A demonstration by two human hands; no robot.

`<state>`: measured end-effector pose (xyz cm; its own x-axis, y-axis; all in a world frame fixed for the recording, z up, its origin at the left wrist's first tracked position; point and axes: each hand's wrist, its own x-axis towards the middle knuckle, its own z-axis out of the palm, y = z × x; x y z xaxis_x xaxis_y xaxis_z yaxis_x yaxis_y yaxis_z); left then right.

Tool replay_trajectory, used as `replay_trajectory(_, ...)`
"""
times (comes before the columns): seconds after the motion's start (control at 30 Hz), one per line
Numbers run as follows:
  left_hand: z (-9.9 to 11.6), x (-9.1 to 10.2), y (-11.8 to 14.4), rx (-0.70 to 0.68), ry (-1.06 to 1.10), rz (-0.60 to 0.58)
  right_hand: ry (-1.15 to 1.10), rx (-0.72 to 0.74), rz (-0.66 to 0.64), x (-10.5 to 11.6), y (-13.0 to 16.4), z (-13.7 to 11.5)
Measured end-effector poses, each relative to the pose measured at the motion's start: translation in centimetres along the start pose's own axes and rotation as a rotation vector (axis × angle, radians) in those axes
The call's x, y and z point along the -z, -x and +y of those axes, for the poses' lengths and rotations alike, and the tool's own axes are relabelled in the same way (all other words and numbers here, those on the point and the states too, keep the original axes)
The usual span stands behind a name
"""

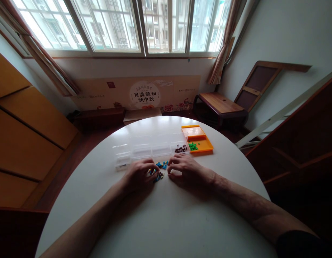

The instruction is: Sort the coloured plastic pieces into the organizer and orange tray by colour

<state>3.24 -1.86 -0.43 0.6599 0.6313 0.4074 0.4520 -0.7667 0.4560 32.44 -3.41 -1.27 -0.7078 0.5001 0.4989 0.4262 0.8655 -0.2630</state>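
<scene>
1. Pile (multicoloured, with much blue) lies on table.
2. Left hand curls over the pile's left side; grip cannot be told.
3. Right hand bends just right of it; grip likewise indiscernible.
4. Clear box stands beyond, brown pieces at right.

Table: white, smooth, glossy, pale light sheening across far part. Box: clear plastic, shiny along edges. Tray: orange plastic, smooth, glossy. Blue bits, green bits, brown bits: opaque, plastic-looking; finish too small to tell. Bench: wood top, slight sheen. Cabinet: smooth, wood-look fronts. Curtains: soft folded cloth, matt. Banner: smooth printed sheet, paper or card, cannot tell. Panes: clear glass. Wall: smooth, matt. Sleeve: dark matt cloth.
</scene>
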Motion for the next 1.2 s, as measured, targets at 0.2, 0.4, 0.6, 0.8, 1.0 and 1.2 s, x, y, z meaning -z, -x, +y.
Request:
replay_trajectory(0.2,0.1,0.2,0.0,-0.022,0.015,-0.029,-0.073,0.033,-0.035,0.3,0.0,0.3)
replay_trajectory(0.4,0.1,0.1,0.0,-0.033,0.032,-0.036,-0.039,0.025,0.025,-0.1,-0.1,0.7)
replay_trajectory(0.6,-0.4,-0.4,0.2,-0.039,0.035,-0.032,0.034,-0.391,0.365,-0.3,0.4,2.4)
replay_trajectory(0.8,-0.7,-0.6,0.3,-0.04,0.001,-0.026,0.074,-0.604,0.483,-0.1,0.7,3.5)
replay_trajectory(1.0,-0.7,-0.5,0.2,-0.041,-0.023,-0.006,0.086,-0.59,0.5,-0.2,0.5,3.3)
replay_trajectory(1.2,-0.3,-0.4,0.0,-0.068,-0.048,-0.03,0.06,-0.493,0.481,-0.2,0.3,2.7)
